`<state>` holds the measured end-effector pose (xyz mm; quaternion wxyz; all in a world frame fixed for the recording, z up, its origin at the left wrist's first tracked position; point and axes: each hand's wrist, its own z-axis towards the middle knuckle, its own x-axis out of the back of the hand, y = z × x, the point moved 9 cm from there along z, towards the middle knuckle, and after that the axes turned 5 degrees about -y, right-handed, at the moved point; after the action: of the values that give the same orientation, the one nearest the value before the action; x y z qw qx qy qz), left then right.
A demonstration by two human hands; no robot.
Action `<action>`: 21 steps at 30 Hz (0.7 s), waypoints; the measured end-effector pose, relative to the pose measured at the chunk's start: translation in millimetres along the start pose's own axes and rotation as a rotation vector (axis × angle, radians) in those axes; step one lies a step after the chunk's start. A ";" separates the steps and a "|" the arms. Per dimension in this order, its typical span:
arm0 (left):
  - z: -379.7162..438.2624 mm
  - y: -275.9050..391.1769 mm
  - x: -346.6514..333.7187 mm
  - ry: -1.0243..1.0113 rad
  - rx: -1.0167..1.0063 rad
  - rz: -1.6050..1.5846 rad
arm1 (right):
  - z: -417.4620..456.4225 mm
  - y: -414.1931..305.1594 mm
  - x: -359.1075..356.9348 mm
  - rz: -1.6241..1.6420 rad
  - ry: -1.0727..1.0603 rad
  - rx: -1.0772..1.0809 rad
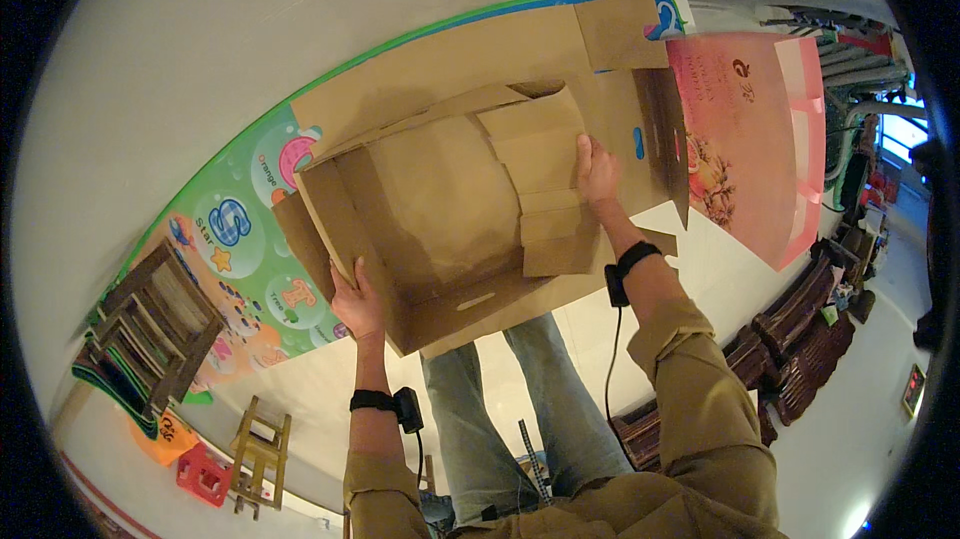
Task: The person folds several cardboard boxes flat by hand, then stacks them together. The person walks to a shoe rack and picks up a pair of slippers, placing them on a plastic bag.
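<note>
A half-folded brown cardboard box lies before me, tilted, its inside facing up. My left hand grips its lower left side wall, with the fingers over the edge. On its right side my right hand is closed on a folded cardboard flap, thumb uppermost. Beneath and behind the box lies a larger opened cardboard piece with a square flap at its upper right and a slotted side wall at the right. Both wrists wear black straps with small devices and cables.
A colourful children's letter mat extends left under the cardboard. A pink printed box lies at the right. Wooden stools and a red plastic stool are at lower left, dark carved wooden furniture at lower right. A wall runs along the top.
</note>
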<state>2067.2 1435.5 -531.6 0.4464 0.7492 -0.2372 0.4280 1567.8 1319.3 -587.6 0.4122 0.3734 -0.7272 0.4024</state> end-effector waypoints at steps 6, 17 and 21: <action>0.5 -4.7 -4.0 -0.059 0.038 0.124 | -30.0 -81.7 62.5 0.078 0.313 0.221; 7.6 2.8 -4.7 -0.073 0.032 0.087 | -114.1 -219.3 -73.0 -0.992 -0.804 1.090; 0.4 -20.8 13.0 0.034 -0.013 0.160 | -133.5 -216.3 51.4 -0.986 -0.824 0.867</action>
<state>2089.5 1445.6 -530.2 0.4196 0.7176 -0.2913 0.4735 1777.4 1341.7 -436.4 0.0569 0.9013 -0.3491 0.2500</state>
